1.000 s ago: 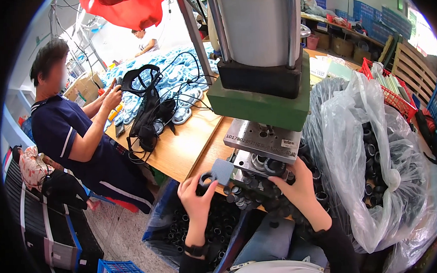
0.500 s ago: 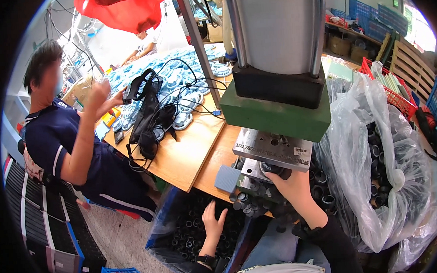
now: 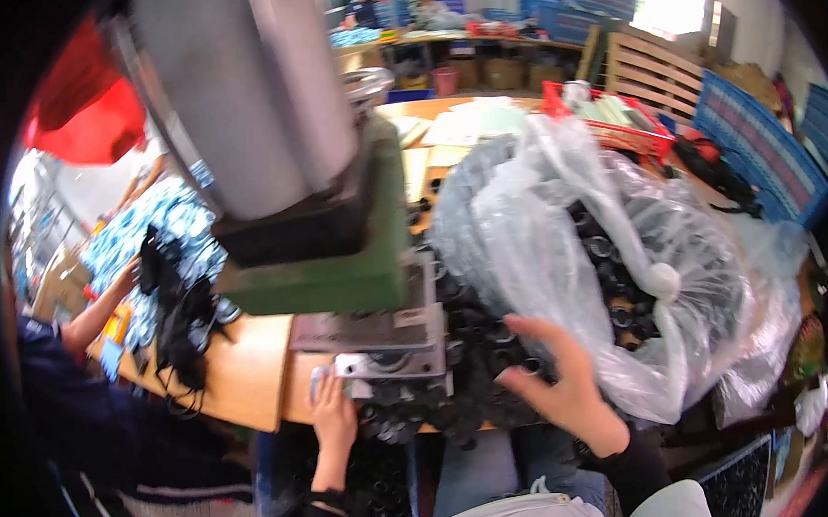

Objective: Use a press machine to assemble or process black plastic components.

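My left hand [image 3: 332, 419] is at the table's front edge, its fingers stretched out over a small grey-blue block [image 3: 319, 381] beside the press. Right of the press, my right hand [image 3: 568, 395] reaches over a heap of small black ring-shaped parts [image 3: 492, 347]. Its thumb and forefinger are spread, with nothing visible between them. The press has a grey cylinder [image 3: 250, 99] and a green block [image 3: 318, 286] above a metal die [image 3: 391, 361]. Whether a part lies inside the die is hard to tell because of blur.
A clear plastic bag [image 3: 523, 226] of black parts stands at the right. Behind it is a red crate [image 3: 612, 134]. Below the table's edge sits a bin of black rings [image 3: 382, 486]. At the left, a co-worker's arm [image 3: 102, 300] reaches toward black straps [image 3: 172, 315].
My view has swung right. My right hand has left the die for the black parts at the right. My left hand has risen from above the bin to the grey-blue block.
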The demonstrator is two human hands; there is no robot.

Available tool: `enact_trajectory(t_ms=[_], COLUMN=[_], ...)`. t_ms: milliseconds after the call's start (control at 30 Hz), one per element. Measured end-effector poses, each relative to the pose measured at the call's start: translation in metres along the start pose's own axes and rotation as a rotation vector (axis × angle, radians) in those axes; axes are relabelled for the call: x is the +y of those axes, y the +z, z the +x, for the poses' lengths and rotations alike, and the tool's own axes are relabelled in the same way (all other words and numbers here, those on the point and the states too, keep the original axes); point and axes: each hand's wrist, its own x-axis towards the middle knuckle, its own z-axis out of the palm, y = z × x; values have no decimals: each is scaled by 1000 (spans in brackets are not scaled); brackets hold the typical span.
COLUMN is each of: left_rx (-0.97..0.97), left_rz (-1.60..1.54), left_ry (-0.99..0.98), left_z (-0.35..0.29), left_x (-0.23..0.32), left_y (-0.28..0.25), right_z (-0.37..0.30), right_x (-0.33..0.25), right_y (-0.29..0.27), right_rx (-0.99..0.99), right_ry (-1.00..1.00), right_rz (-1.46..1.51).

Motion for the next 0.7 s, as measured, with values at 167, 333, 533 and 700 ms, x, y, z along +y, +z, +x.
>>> enact_trajectory(t_ms=[167,333,533,700], left_rx=[63,289,437,600], left_rz=[-158,-348,-551,-488], left_ry=[37,-22,18,-38], left_z=[11,18,54,86], left_x=[11,51,122,159], left_y=[-2,-13,-45,-46], right_z=[19,26,44,37], right_x=[135,239,245,234], right_y=[-123,-144,-106,-113], right_rx=[233,-97,18,142], right_ry=[184,241,300,237], right_rz=[-449,-776,-976,-897])
